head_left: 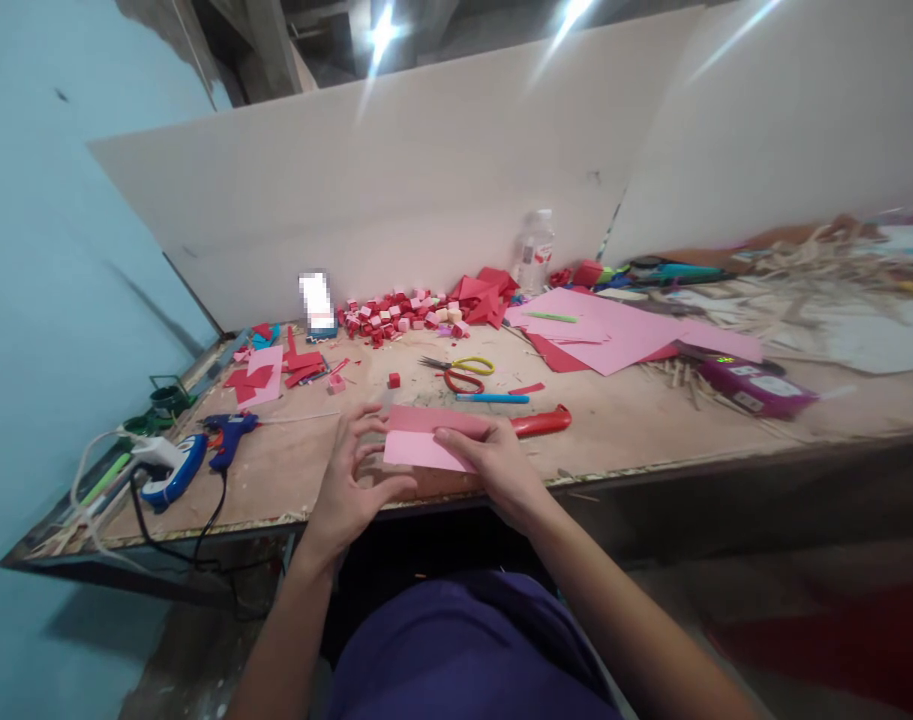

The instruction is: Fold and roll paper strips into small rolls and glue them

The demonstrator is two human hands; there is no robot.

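A piece of pink paper with a crease across it is held just above the table's front edge. My right hand pinches its right side, thumb on top. At the paper's left edge my left hand is spread, fingers curved and apart; whether a fingertip touches the paper I cannot tell. Just beyond the paper lie a red-handled cutter, a blue pen and scissors with one yellow and one red handle. A small red paper cube sits near the left hand.
A heap of small red and pink cubes lies at the back, beside a plastic bottle. Pink sheets and a purple box-like object are to the right. A glue gun and power strip with cables lie left.
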